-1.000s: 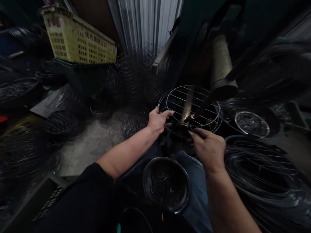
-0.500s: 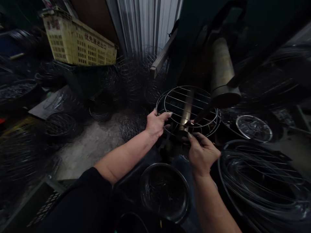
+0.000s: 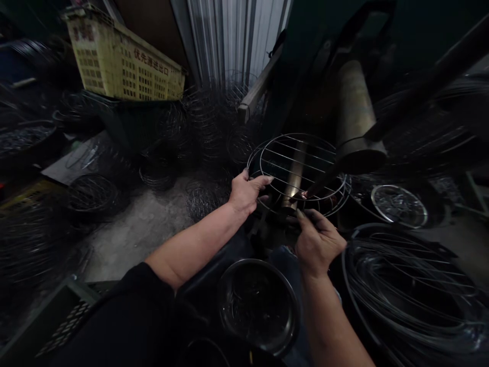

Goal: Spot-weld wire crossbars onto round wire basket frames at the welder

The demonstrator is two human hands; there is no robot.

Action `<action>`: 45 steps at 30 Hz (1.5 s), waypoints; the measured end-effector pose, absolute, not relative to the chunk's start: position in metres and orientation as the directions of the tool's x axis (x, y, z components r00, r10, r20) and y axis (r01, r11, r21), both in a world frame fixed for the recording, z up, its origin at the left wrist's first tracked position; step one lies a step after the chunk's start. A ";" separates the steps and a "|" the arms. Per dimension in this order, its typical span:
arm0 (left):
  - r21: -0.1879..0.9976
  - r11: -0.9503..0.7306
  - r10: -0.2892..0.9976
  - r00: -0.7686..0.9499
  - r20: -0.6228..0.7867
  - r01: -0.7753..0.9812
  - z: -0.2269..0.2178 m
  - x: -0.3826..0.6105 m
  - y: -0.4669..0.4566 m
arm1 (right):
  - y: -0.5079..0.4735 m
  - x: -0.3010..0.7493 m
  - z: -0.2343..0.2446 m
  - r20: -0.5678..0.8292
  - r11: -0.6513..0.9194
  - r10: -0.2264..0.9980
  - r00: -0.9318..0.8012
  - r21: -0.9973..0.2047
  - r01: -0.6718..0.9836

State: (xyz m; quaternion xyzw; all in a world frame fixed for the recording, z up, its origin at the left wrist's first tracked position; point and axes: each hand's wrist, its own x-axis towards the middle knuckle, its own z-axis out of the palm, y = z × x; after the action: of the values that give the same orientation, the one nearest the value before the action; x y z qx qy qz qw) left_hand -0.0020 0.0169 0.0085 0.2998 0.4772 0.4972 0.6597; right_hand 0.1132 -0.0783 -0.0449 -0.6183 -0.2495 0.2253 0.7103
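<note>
Concrete floor; left hand gripping one wire rack, right hand, grip unclear.

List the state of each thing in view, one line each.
Left hand, gripping the rack's rim
Right hand, fingertips at the rack's near edge, contact unclear
Round wire rack, held up in both hands, unfinished or not cannot tell
Black bowl, holding wire scraps
Wire hoops, piled loose
Yellow crate, tilted atop a dark bin
</note>
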 end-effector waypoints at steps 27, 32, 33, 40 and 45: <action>0.851 0.440 0.892 0.031 -0.451 -0.286 0.014 -0.003 0.022 | -0.081 0.117 -0.030 0.036 0.152 0.631 0.775 -0.985 -0.078; 0.880 0.410 0.909 0.030 -0.415 -0.239 0.010 -0.016 0.056 | -0.124 0.149 -0.029 0.206 -0.078 0.699 0.685 -0.930 0.359; 0.883 0.421 0.906 0.054 -0.419 -0.207 0.011 -0.017 0.065 | -0.135 0.156 -0.034 0.202 -0.125 0.765 0.611 -0.884 0.450; 0.841 0.499 0.866 0.076 -0.495 -0.206 0.011 -0.016 0.072 | -0.189 0.172 -0.084 -0.332 -0.522 0.770 0.545 -0.818 0.240; 0.836 0.432 0.892 0.023 -0.452 -0.337 0.006 -0.020 0.030 | -0.168 0.159 -0.043 -0.110 -0.315 0.799 0.591 -0.914 0.257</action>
State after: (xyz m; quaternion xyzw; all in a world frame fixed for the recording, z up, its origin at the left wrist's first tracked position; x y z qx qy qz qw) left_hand -0.0200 0.0301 0.0062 0.2647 0.5240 0.4623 0.6645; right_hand 0.1593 -0.1679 -0.0429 -0.7580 -0.3483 0.2884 0.4701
